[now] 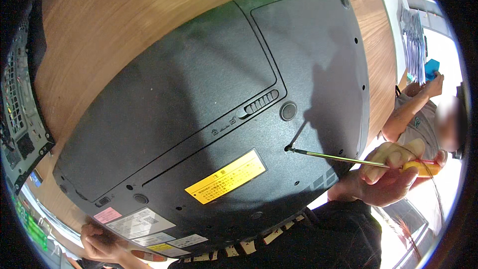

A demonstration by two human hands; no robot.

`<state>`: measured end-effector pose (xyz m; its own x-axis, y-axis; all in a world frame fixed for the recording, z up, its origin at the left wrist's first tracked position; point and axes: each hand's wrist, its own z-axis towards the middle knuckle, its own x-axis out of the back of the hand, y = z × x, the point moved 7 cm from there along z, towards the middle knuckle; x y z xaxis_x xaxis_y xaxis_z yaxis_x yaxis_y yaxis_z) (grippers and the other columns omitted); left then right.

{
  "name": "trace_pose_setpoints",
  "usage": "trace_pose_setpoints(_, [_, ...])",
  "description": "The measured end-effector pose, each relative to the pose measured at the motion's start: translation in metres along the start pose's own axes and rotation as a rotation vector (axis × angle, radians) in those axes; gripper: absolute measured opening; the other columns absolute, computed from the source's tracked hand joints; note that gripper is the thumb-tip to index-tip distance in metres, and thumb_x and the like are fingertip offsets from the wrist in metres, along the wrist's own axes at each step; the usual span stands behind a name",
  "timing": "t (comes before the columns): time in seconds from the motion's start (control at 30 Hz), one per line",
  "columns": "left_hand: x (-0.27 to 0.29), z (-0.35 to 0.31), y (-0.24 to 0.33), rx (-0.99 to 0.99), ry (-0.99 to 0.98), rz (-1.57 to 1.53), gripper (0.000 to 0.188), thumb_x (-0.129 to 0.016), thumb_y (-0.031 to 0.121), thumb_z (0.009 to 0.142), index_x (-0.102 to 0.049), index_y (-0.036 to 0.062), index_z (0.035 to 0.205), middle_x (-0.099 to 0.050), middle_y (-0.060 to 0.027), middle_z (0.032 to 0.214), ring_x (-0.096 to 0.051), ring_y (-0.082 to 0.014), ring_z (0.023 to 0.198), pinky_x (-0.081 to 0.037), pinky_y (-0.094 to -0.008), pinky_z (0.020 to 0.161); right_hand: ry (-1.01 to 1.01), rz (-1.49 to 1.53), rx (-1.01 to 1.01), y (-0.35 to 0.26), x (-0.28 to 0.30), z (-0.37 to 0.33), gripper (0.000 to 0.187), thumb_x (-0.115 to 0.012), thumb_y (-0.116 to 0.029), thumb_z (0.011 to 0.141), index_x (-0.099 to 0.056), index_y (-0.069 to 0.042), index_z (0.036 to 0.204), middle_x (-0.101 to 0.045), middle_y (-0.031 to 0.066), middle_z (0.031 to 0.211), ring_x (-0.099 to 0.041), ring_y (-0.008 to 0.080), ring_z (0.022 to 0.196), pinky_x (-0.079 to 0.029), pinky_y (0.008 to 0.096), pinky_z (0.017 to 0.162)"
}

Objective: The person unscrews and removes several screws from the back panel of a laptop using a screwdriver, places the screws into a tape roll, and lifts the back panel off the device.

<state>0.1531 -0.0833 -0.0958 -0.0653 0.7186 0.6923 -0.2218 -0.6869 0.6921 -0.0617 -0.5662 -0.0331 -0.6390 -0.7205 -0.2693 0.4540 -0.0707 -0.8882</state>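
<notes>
A black laptop (199, 104) lies upside down on a wooden table (109, 15), its underside facing up. My right hand (386, 174) grips a screwdriver (348, 158) with a yellow and red handle; its thin metal shaft reaches left and the tip sits in a screw hole (288, 148) near a round rubber foot (288, 110). My left hand (102, 244) holds the laptop's near left corner, beside several stickers (139, 223). A yellow warning label (225, 176) lies on the panel between my hands.
An open computer case (20, 104) with metal grilles stands at the left edge. Another person (423, 114) sits at the right, one hand raised by a blue object (431, 68). Papers (413, 40) lie on a white surface at the far right.
</notes>
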Motion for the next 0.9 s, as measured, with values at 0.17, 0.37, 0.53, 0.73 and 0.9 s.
trace_pose_setpoints(0.17, [0.004, -0.004, -0.002, -0.013, 0.01, 0.019, 0.037, -0.041, 0.032, 0.093, -0.051, 0.0014, 0.076, -0.046, -0.0022, 0.071, -0.04, -0.0131, 0.065, -0.032, -0.0273, 0.059, 0.219, -0.324, -0.038, -0.006, -0.003, -0.003, 0.051, -0.056, -0.017, 0.088, -0.026, -0.03, 0.128, -0.047, 0.0093, 0.081, -0.049, 0.0196, 0.05, -0.05, 0.0331, 0.037])
trace_pose_setpoints(0.37, [0.0, 0.0, 0.004, -0.017, 0.026, 0.036, 0.038, -0.041, 0.031, 0.094, -0.049, -0.0006, 0.076, -0.041, -0.0028, 0.065, -0.038, -0.0134, 0.06, -0.03, -0.0278, 0.057, 0.184, -0.509, 0.047, -0.016, -0.016, 0.0, 0.064, -0.062, -0.022, 0.084, -0.019, -0.03, 0.131, -0.05, 0.0126, 0.077, -0.05, 0.0217, 0.041, -0.051, 0.0362, 0.035])
trace_pose_setpoints(0.53, [-0.009, -0.001, 0.009, -0.027, 0.001, -0.203, 0.04, -0.043, 0.034, 0.092, -0.051, -0.0006, 0.073, -0.041, -0.0038, 0.065, -0.04, -0.0157, 0.064, -0.031, -0.0291, 0.059, 0.215, -0.698, 0.118, -0.021, -0.021, 0.002, 0.059, -0.061, -0.021, 0.084, -0.021, -0.023, 0.127, -0.051, 0.0144, 0.075, -0.05, 0.0213, 0.042, -0.049, 0.0326, 0.036])
trace_pose_setpoints(0.73, [0.005, -0.001, 0.001, -0.025, 0.048, -0.155, 0.038, -0.044, 0.032, 0.091, -0.052, -0.0019, 0.074, -0.044, -0.0065, 0.065, -0.043, -0.0186, 0.064, -0.035, -0.0318, 0.06, 0.139, -0.828, 0.141, -0.027, -0.037, 0.005, 0.043, -0.055, -0.017, 0.086, -0.027, -0.016, 0.118, -0.053, 0.0165, 0.076, -0.053, 0.0208, 0.045, -0.049, 0.0298, 0.039])
trace_pose_setpoints(0.9, [0.026, 0.001, -0.017, -0.013, 0.161, 0.016, 0.041, -0.042, 0.03, 0.091, -0.056, -0.0055, 0.076, -0.054, -0.0149, 0.072, -0.051, -0.0254, 0.071, -0.043, -0.0381, 0.071, 0.006, -1.055, 0.097, -0.023, -0.053, 0.011, 0.029, -0.05, -0.013, 0.087, -0.033, -0.011, 0.11, -0.055, 0.0182, 0.078, -0.055, 0.0203, 0.047, -0.049, 0.0274, 0.042])
